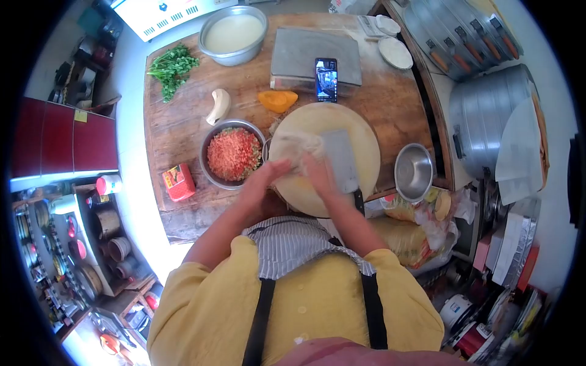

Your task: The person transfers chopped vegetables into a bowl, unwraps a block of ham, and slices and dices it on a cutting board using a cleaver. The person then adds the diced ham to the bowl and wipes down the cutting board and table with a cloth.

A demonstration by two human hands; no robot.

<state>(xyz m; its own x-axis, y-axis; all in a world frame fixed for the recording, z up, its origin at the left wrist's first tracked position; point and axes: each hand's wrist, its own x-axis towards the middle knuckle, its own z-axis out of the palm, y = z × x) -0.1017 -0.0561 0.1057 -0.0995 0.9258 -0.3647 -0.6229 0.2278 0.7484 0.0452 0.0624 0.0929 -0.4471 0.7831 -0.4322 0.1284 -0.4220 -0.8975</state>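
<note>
My left hand (268,175) and my right hand (318,172) are close together over a round chopping board (363,140). Motion smears the fingers of both. At their tips is a pale, blurred, see-through thing (298,147), perhaps thin plastic; whether either hand grips it I cannot tell. A cleaver (342,160) lies flat on the board beside my right hand, its black handle (359,200) toward me. Left of my left hand stands a metal bowl (205,168) of finely chopped orange-red and green filling (233,154).
Farther back are a pumpkin piece (278,101), a peeled pale vegetable (218,107), green herbs (173,70), a basin of white stuff (234,36) and a phone (326,79) leaning on a grey box (299,55). A red packet (178,182) sits left; a steel bowl (414,173) right.
</note>
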